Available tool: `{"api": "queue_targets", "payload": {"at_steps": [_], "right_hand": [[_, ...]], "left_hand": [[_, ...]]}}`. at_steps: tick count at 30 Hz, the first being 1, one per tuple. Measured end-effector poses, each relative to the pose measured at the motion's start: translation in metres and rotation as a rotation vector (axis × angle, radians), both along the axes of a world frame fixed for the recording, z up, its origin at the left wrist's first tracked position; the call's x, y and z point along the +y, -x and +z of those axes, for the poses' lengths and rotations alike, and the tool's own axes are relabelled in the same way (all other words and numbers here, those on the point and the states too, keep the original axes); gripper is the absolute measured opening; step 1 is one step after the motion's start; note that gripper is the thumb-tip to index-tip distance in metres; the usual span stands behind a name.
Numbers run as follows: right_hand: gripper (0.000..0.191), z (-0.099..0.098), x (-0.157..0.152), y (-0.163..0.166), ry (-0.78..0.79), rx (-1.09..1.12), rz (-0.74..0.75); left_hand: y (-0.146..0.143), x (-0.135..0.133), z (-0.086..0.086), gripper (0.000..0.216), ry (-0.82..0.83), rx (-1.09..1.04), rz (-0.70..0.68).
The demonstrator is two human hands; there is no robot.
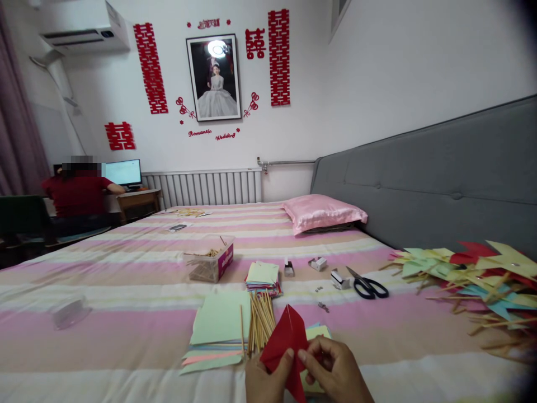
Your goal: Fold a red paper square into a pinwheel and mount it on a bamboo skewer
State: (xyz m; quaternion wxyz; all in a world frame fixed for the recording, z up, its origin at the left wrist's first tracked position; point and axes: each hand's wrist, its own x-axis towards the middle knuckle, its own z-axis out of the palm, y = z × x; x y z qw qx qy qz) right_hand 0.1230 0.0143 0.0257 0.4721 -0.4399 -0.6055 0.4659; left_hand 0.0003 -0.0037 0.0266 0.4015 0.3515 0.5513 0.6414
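Both hands, left hand (265,382) and right hand (337,374), pinch a folded red paper (286,334) just right of the sticks (260,322). Folding seems under way; a next crease needs firm thumbs.

The bottom edge cuts off the left hand (268,378) and right hand (335,372), whose fingers hide part of the red paper (287,336). The paper pinwheels (474,274) run off the right edge.

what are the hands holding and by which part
A folded red paper sheet, pinched at its lower part: left hand on the left side, right hand on the right.
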Motion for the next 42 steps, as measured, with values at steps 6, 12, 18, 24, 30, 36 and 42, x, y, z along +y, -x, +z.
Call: {"api": "queue_targets", "payload": {"at_steps": [6, 12, 18, 24, 30, 36, 42], "right_hand": [[0.031, -0.004, 0.002, 0.002, -0.016, 0.007, -0.041], [0.029, 0.0, 0.001, 0.001, -0.016, -0.009, -0.026], [0.028, 0.002, -0.001, 0.001, -0.039, -0.034, -0.041], [0.032, 0.004, -0.005, 0.001, -0.106, -0.036, -0.09], [0.037, 0.007, -0.008, 0.007, -0.091, 0.195, -0.159], [0.054, 0.01, -0.008, 0.003, 0.217, 0.44, 0.011], [0.03, -0.003, -0.004, 0.008, 0.302, 0.461, 0.001]], "left_hand": [[-0.003, 0.001, -0.001, 0.026, 0.006, -0.044, -0.013], [-0.003, 0.003, -0.009, 0.026, 0.004, -0.096, -0.018], [-0.003, 0.005, -0.012, 0.029, -0.015, -0.159, -0.025], [-0.004, 0.006, -0.013, 0.028, -0.008, -0.255, -0.034], [-0.003, 0.007, -0.01, 0.033, -0.01, -0.348, -0.038], [-0.003, 0.007, -0.012, 0.035, 0.004, -0.398, -0.05], [-0.004, 0.006, -0.019, 0.032, 0.026, -0.403, -0.085]]}}
